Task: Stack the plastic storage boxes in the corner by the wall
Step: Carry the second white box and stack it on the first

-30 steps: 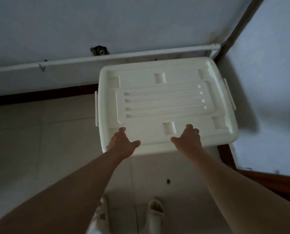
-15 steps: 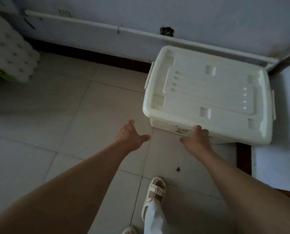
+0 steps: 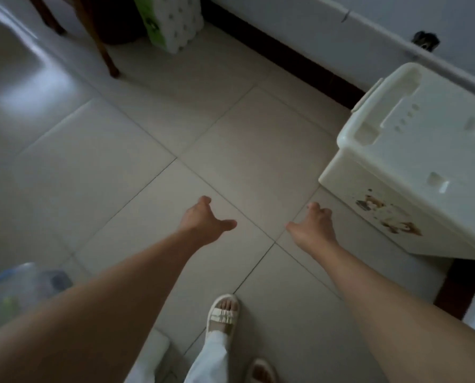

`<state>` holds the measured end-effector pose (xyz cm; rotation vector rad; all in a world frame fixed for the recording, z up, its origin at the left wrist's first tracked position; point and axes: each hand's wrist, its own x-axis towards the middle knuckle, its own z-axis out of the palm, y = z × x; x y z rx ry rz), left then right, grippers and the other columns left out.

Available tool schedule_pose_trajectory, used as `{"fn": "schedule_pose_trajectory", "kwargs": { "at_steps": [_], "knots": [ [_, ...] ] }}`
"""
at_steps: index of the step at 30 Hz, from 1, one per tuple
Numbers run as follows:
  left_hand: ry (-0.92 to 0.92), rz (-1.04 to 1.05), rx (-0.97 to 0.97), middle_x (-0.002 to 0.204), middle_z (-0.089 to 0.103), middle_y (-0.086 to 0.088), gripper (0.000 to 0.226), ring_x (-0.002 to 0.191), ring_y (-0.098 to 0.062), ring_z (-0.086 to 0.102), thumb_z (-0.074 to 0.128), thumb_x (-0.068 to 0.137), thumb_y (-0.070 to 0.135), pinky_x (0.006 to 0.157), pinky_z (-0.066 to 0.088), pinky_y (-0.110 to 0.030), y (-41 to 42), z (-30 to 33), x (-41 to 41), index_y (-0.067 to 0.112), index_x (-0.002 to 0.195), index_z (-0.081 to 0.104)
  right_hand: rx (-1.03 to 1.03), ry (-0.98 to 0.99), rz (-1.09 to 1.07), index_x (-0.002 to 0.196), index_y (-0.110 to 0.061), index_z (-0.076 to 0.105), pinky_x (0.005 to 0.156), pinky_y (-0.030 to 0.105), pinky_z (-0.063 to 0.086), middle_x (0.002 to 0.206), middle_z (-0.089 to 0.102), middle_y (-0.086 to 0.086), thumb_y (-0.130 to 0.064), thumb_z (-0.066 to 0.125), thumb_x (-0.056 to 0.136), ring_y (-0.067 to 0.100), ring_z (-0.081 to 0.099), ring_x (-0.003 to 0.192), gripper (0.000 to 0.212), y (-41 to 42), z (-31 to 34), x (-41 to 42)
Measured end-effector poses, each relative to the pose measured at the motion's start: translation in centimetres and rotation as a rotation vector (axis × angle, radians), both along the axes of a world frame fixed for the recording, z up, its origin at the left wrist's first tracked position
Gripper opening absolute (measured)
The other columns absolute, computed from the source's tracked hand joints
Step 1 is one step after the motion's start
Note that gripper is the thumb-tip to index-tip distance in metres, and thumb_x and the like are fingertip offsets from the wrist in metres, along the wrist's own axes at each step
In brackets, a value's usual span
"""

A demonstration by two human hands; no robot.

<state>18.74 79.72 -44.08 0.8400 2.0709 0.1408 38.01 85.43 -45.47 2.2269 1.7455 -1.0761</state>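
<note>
Two bare hands reach forward over the tiled floor (image 3: 153, 128), and neither holds anything. On the left hand (image 3: 203, 221) the fingers are loosely spread and the thumb points toward the other hand. On the right hand (image 3: 312, 226) the fingers are a little curled and the thumb juts to the left; it hovers near the front lower corner of the storage box (image 3: 413, 167) without touching it. That cream plastic box, its lid on and a small animal sticker (image 3: 388, 217) on its front face, sits on the floor at the right, against the wall (image 3: 299, 26) with its dark baseboard. Farther back along the wall stands a pack of paper rolls (image 3: 172, 20) beside wooden chair legs (image 3: 98, 42). One sandalled foot (image 3: 223, 313) stands on the tiles below the hands, and a clear plastic bag (image 3: 18, 294) shows blurred at the lower left.
</note>
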Motion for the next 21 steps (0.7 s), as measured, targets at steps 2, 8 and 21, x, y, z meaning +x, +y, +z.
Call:
{"fn": "schedule_pose_trajectory", "kwargs": {
  "at_steps": [2, 8, 21],
  "knots": [
    [0.02, 0.061, -0.005, 0.144, 0.046, -0.008, 0.085, 0.133, -0.026, 0.043, 0.073, 0.075, 0.044, 0.108, 0.04, -0.037, -3.9, -0.3, -1.0, 0.015, 0.144, 0.032, -0.002, -0.001, 0.044, 0.136, -0.003, 0.035, 0.102, 0.035, 0.039, 0.137, 0.035, 0.021, -0.023, 0.062, 0.084, 0.038, 0.042, 0.127, 0.062, -2.7, -0.5, -1.3],
    [0.048, 0.21, -0.064, 0.143, 0.048, -0.007, 0.086, 0.132, -0.026, 0.045, 0.074, 0.074, 0.046, 0.108, 0.04, -0.04, -16.1, -1.4, -3.7, 0.016, 0.143, 0.033, -0.039, 0.039, 0.148, 0.136, -0.002, 0.034, 0.101, 0.036, 0.039, 0.136, 0.035, 0.022, -0.02, 0.062, 0.082, 0.038, 0.044, 0.125, 0.064, -12.0, -1.6, -5.3],
    [0.033, 0.197, 0.009, 0.143, 0.046, -0.005, 0.085, 0.131, -0.025, 0.045, 0.072, 0.077, 0.044, 0.106, 0.04, -0.039, -35.6, -0.8, -14.0, 0.016, 0.144, 0.03, -0.053, 0.014, 0.152, 0.135, -0.003, 0.034, 0.098, 0.035, 0.04, 0.137, 0.035, 0.02, -0.021, 0.061, 0.084, 0.037, 0.045, 0.124, 0.061, -32.6, -1.7, -17.1]
  ]
}}
